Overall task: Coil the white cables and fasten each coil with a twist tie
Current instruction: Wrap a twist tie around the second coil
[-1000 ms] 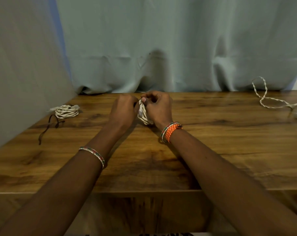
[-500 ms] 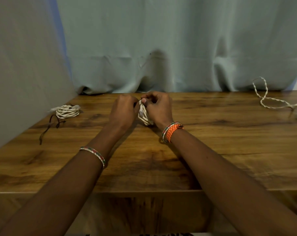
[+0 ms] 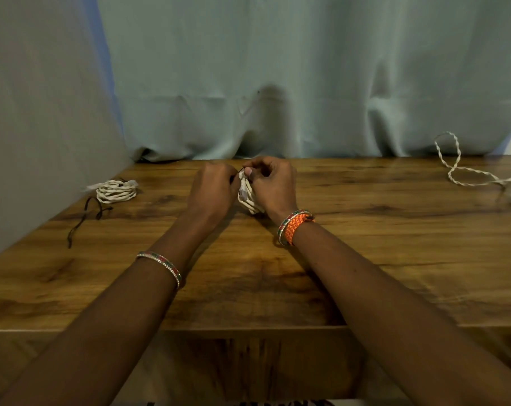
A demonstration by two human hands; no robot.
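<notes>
A small coil of white cable (image 3: 249, 197) stands between my two hands at the middle back of the wooden table (image 3: 365, 259). My left hand (image 3: 212, 190) and my right hand (image 3: 273, 186) both pinch at the coil's top, where a thin dark twist tie (image 3: 239, 172) shows between the fingertips. A second coiled white cable (image 3: 116, 191) lies at the far left. An uncoiled, twisted white cable (image 3: 465, 174) trails across the table's far right.
Loose dark twist ties (image 3: 86, 213) lie on the table just in front of the left coil. A pale grey-green curtain (image 3: 277, 77) hangs behind the table and along its left side. The table's front edge (image 3: 248, 329) runs below my forearms.
Almost nothing differs: both hands stay at the coil's top, with only slight finger movement at the tie.
</notes>
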